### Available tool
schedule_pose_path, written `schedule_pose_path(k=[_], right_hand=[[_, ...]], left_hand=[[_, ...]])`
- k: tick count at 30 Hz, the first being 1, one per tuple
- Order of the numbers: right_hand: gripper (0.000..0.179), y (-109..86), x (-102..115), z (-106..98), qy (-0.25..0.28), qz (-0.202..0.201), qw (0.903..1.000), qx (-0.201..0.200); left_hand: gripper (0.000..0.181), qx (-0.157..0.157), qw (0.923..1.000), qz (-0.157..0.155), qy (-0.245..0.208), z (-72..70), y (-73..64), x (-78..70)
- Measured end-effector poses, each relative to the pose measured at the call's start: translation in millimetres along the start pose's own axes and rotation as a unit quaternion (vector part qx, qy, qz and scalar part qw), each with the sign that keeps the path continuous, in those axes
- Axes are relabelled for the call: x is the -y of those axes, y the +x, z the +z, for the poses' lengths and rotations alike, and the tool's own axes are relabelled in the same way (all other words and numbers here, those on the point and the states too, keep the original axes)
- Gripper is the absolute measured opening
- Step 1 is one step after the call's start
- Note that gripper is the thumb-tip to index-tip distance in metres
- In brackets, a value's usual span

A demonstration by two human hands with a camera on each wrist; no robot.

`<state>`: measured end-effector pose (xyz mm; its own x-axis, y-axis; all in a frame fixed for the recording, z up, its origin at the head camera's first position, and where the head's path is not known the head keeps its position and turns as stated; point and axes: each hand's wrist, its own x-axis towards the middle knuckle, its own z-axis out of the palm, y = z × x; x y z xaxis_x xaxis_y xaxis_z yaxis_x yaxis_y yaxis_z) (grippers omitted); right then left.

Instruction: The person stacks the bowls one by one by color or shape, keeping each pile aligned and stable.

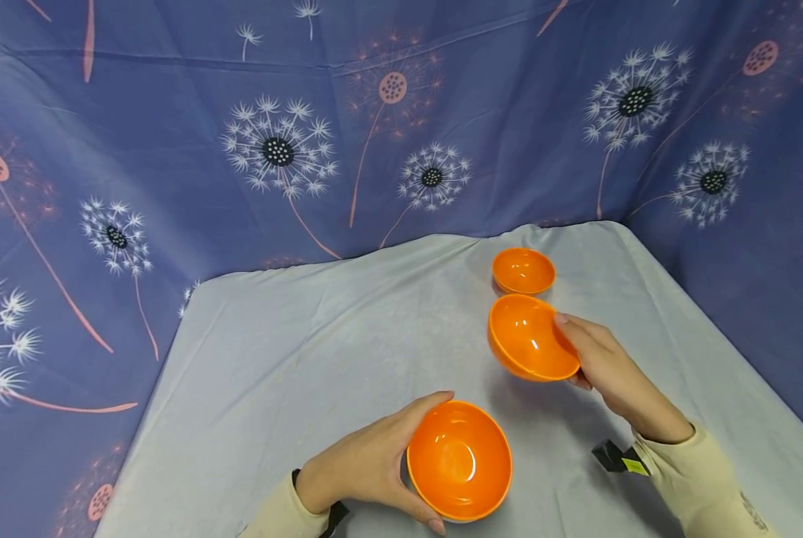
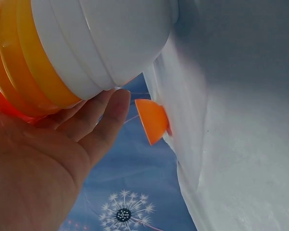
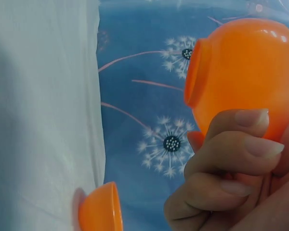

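Near the front of the table, my left hand (image 1: 367, 463) curves around a nested stack of bowls (image 1: 460, 459), its thumb and fingers on opposite sides. An orange bowl tops the stack; the left wrist view shows orange and yellow-orange rims above white bowls (image 2: 111, 41). Whether the stack's base touches the cloth I cannot tell. Farther right, my right hand (image 1: 609, 366) grips a single orange bowl (image 1: 532, 336) by its rim, thumb on the edge and fingers beneath. That bowl is tilted and held above the table. Just behind it, another orange bowl (image 1: 524, 270) stands upright on the cloth.
A light grey cloth (image 1: 293, 373) with shallow creases covers the table. Blue fabric with a dandelion print (image 1: 354, 172) hangs behind and along both sides. A black wrist device (image 1: 616, 457) is at the right sleeve.
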<state>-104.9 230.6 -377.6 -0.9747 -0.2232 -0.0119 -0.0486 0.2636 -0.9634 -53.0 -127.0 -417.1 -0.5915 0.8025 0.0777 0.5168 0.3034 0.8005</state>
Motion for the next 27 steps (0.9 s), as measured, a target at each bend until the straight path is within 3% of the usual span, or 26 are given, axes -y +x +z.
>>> schedule_pose_path(k=[14, 20, 27], right_hand=[[0.044, -17.2, 14.0, 14.8, 0.010, 0.011, 0.9992, 0.038], [0.041, -22.3, 16.5, 21.7, 0.040, -0.004, 0.9957, 0.084], [0.039, -26.2, 19.6, 31.1, 0.003, -0.057, 0.9925, 0.108]], left_hand=[[0.137, -0.005, 0.9997, 0.005, 0.024, -1.1, 0.8, -1.4], [0.145, -0.003, 0.9989, 0.026, 0.038, -3.9, 2.0, 0.3], [0.154, 0.002, 0.9974, 0.048, 0.054, -5.8, 2.3, 3.0]])
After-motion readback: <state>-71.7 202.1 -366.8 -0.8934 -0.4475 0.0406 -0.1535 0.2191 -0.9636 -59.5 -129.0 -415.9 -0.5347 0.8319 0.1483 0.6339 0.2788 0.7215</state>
